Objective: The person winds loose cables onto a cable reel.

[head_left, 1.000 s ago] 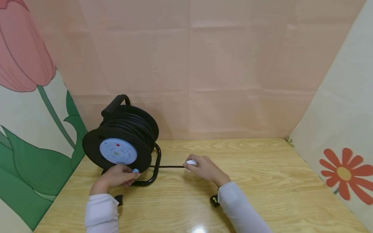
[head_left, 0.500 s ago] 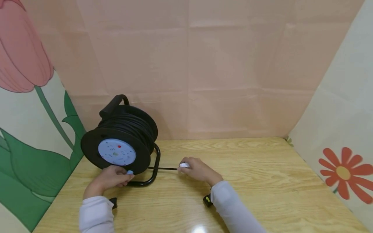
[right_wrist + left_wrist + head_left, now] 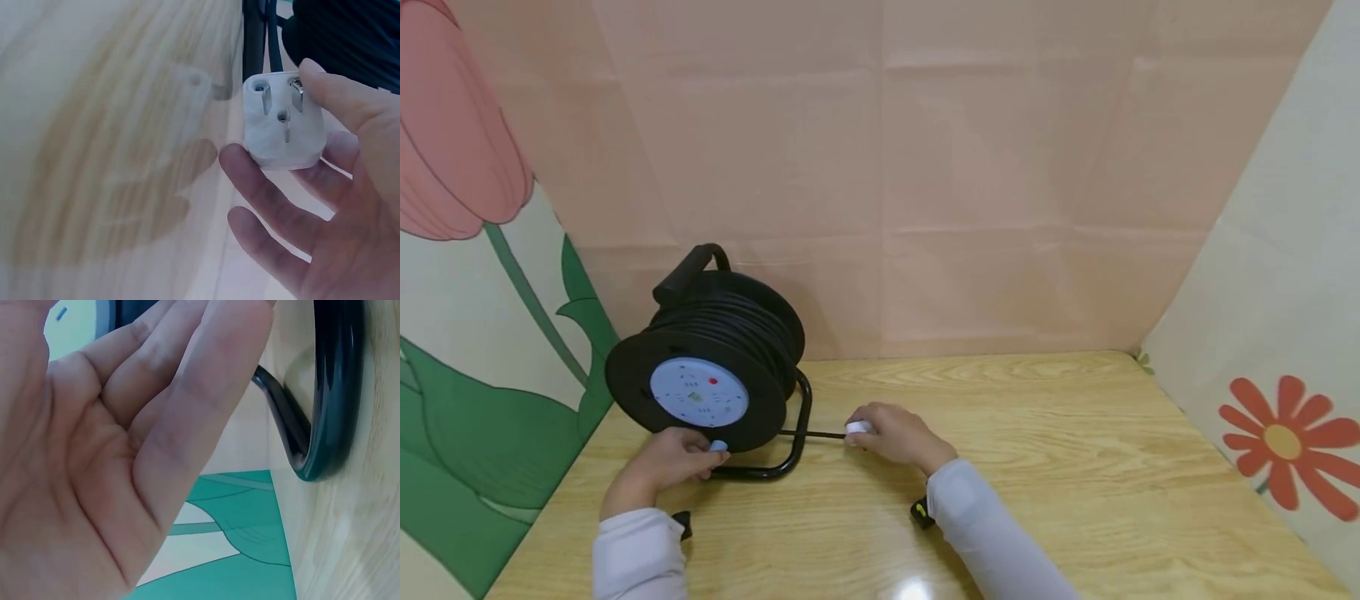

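On the left of the table stands a black cable reel (image 3: 722, 321) wound with black cord, its front bearing a pale blue socket disc (image 3: 688, 392) with a red button (image 3: 713, 381). My left hand (image 3: 662, 462) pinches the light blue crank knob (image 3: 718, 447) at the reel's lower rim. In the left wrist view the palm (image 3: 81, 481) fills the left side, and the knob is out of sight. To the right, my right hand (image 3: 898, 435) holds a white plug (image 3: 284, 134) between thumb and fingers, its three metal prongs exposed. A short length of black cord (image 3: 820, 434) runs from it to the reel.
The reel's black tubular stand (image 3: 801, 433) rests on the wooden table (image 3: 1037, 442). A pink backdrop (image 3: 985, 208) rises behind. Flower-printed panels (image 3: 1270, 333) flank the table. Black wrist straps show below both hands.
The reel has turned a little clockwise, with the left hand and knob shifting left along its lower rim. My right hand has moved left with the plug, and the visible cord is shorter.
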Demonstrator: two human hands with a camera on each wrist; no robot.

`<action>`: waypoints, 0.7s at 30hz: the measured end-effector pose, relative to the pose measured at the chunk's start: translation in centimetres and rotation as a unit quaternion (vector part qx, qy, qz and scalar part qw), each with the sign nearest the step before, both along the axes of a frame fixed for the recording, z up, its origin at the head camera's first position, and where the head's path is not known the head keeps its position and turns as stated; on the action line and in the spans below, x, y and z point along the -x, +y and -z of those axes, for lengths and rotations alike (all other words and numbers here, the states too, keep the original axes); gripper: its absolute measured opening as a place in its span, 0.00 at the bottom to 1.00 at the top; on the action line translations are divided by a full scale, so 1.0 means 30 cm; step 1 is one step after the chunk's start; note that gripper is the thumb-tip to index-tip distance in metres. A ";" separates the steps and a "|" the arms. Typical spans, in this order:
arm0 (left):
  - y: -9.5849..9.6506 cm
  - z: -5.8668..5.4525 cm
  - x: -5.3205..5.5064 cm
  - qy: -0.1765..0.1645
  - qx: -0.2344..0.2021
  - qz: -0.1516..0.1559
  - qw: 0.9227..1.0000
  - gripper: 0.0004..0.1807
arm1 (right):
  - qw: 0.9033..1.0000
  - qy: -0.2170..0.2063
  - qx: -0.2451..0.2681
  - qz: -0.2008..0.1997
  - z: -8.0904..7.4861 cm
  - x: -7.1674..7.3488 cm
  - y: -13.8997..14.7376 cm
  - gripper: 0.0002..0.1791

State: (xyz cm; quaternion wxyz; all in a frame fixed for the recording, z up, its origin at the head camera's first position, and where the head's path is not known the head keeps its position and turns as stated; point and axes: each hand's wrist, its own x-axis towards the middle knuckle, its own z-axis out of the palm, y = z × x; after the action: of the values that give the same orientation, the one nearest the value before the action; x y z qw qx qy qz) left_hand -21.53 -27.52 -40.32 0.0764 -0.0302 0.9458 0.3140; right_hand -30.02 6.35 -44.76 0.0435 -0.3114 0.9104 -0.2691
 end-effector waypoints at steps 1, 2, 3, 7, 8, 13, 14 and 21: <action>-0.004 -0.001 0.000 0.001 0.005 0.000 1.000 0.20 | 1.000 0.005 -0.007 0.005 -0.003 0.000 -0.006 0.18; -0.008 -0.002 -0.001 0.001 0.008 -0.003 1.000 0.20 | 1.000 0.009 -0.013 0.010 -0.007 -0.001 -0.012 0.17; -0.013 -0.002 -0.002 0.001 0.010 -0.004 1.000 0.21 | 1.000 0.012 -0.019 0.014 -0.007 0.000 -0.018 0.16; -0.031 -0.008 -0.005 0.003 0.023 -0.012 1.000 0.22 | 0.999 0.016 -0.026 0.022 -0.008 -0.001 -0.036 0.14; -0.036 -0.008 -0.005 0.005 0.026 -0.014 1.000 0.23 | 0.999 0.013 -0.025 0.022 -0.007 -0.001 -0.041 0.14; -0.053 -0.008 -0.010 0.011 0.032 -0.025 0.999 0.23 | 1.000 -0.007 -0.006 0.012 0.001 0.003 -0.064 0.12; -0.056 -0.006 -0.011 0.014 0.033 -0.028 0.999 0.23 | 1.000 -0.010 -0.003 0.010 0.003 0.005 -0.069 0.12; -0.081 -0.008 -0.026 0.036 0.043 -0.045 0.997 0.22 | 1.000 -0.017 0.025 0.000 0.010 0.012 -0.101 0.11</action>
State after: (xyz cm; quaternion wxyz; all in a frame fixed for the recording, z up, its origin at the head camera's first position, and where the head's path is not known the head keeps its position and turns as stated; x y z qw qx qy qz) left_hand -20.73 -29.95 -40.09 0.0270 -0.0646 0.9584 0.2767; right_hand -30.37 3.33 -45.07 0.0507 -0.3076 0.9026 -0.2969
